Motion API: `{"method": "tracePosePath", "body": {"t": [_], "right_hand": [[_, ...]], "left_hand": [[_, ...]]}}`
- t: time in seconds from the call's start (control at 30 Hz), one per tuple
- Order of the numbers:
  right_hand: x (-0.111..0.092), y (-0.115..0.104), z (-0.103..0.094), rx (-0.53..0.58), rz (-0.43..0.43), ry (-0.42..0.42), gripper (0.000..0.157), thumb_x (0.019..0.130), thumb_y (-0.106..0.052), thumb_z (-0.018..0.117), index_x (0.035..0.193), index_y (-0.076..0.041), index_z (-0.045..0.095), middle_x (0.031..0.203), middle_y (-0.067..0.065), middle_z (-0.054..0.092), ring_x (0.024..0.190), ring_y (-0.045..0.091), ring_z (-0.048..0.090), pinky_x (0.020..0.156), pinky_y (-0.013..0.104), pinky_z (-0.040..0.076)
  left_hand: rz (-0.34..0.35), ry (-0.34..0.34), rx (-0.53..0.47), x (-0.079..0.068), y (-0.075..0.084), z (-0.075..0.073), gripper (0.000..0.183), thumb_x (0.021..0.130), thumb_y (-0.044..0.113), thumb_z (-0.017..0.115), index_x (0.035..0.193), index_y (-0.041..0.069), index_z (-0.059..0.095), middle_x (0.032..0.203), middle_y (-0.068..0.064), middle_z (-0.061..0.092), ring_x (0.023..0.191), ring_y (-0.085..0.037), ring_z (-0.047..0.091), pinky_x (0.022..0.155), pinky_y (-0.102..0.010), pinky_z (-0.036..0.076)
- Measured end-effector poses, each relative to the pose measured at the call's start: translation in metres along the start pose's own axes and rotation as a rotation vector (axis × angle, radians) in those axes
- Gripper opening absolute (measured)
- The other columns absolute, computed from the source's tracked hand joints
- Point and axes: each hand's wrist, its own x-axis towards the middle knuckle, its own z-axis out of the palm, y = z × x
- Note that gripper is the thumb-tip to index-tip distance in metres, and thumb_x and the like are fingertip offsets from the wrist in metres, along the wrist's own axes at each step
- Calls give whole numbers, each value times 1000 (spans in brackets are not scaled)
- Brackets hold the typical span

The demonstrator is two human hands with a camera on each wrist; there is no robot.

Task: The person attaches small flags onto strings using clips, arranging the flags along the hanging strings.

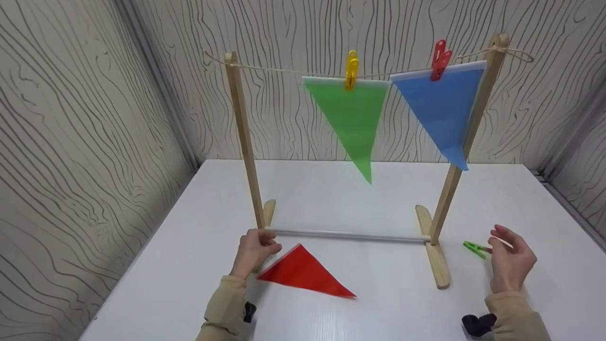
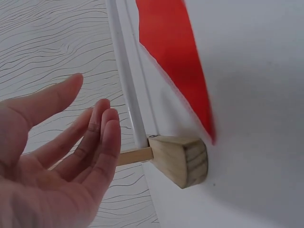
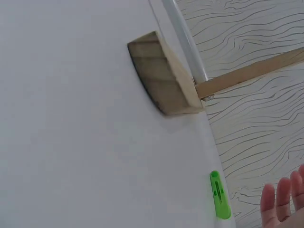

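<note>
My left hand [image 1: 254,251] hovers by the left foot of a wooden stand, fingers loosely bent and holding nothing. Just to its right, a red triangular pennant [image 1: 305,274] lies flat on the table, its pale-edged side facing the hand. On the right, my right hand [image 1: 512,260] is raised with relaxed fingers beside a green clothespin [image 1: 474,248]. In the right wrist view, the clothespin [image 3: 220,194] lies on the table, with a gap between it and my fingertips [image 3: 268,194].
A string [image 1: 277,70] runs between the stand's posts. From it hang a green pennant [image 1: 352,118] under a yellow clothespin [image 1: 351,71] and a blue pennant [image 1: 445,109] under a red clothespin [image 1: 440,61]. A white rod [image 1: 348,235] joins the stand's wooden feet [image 1: 438,265].
</note>
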Motion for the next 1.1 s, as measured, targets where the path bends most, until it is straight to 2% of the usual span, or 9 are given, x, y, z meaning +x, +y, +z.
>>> {"method": "tracePosePath", "body": {"t": [0.23,0.4,0.5,0.63,0.93,1.1], "right_hand": [[3,4,-11,-140,111,-10,28,94,-1,60,109,-24,67,97,-18,58,80,-5,54,64,8,45],[7,5,-14,-261,158,-64,33,93,-3,59,117,-26,61,108,-15,49,83,-3,51,67,9,46],[10,5,-17,-343,179,-115,39,94,-4,59,127,-23,57,113,-12,45,82,-4,51,69,10,49],[14,6,-22,-438,210,-187,50,94,-6,59,142,-15,49,123,-7,43,84,-1,51,71,13,51],[20,10,-25,-492,221,-239,63,92,-3,59,151,-2,37,142,15,39,84,1,50,69,13,51],[22,12,-27,-507,226,-247,67,92,-3,59,153,-1,33,146,19,36,91,6,49,69,13,51]], "left_hand": [[-34,-36,88,-4,-7,4,27,83,6,78,106,-4,68,90,-13,72,78,-19,64,77,-38,61],[-43,-65,113,-6,-8,6,27,79,3,81,101,-3,67,88,-13,68,78,-19,62,73,-35,58],[-54,-77,120,-7,-8,7,26,78,3,81,98,-3,66,85,-12,65,76,-19,59,69,-33,54],[-66,-98,139,-8,-10,8,21,78,2,81,93,-4,68,83,-11,65,72,-18,57,66,-31,54],[-86,-93,213,-5,-10,13,14,80,2,80,88,-2,70,80,-10,67,68,-19,57,62,-32,56],[-93,-59,223,-4,-9,14,15,80,1,80,88,-1,67,78,-10,65,66,-19,57,59,-31,54]]}}
